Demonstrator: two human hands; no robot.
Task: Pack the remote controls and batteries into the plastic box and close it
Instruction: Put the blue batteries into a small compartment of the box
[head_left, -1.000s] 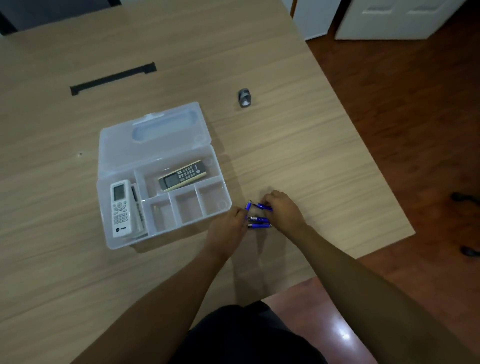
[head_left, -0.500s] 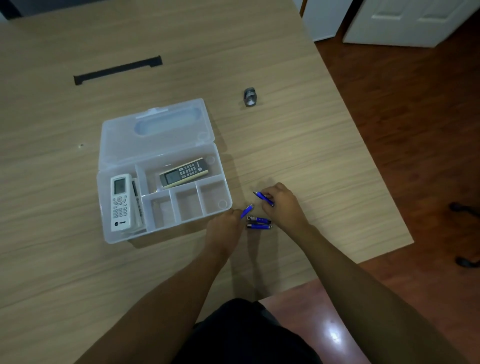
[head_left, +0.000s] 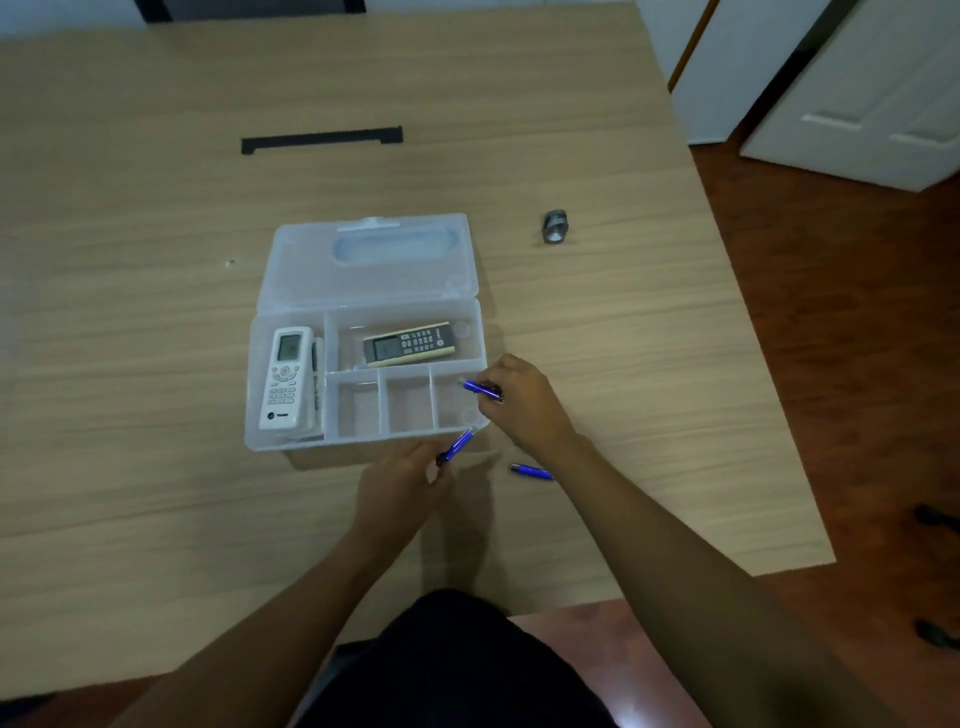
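Observation:
A clear plastic box (head_left: 253, 384) lies open on the wooden table, its lid (head_left: 311, 280) flat behind it. A white remote (head_left: 284, 376) fills the left compartment. A dark remote (head_left: 409, 344) lies in the rear compartment. The three small front compartments hold nothing. My right hand (head_left: 524, 402) grips a blue battery (head_left: 480, 388) over the box's right front corner. My left hand (head_left: 400, 483) holds another blue battery (head_left: 457, 446) just in front of the box. More blue battery (head_left: 532, 472) lies on the table under my right forearm.
A small grey metal object (head_left: 555, 227) stands on the table behind and right of the box. A black cable slot (head_left: 322, 139) is set into the tabletop further back. The table's right edge (head_left: 753, 332) drops to a dark wood floor.
Both hands lifted a battery each off the table and carried them left toward the box. The view shifted so the box sits more central.

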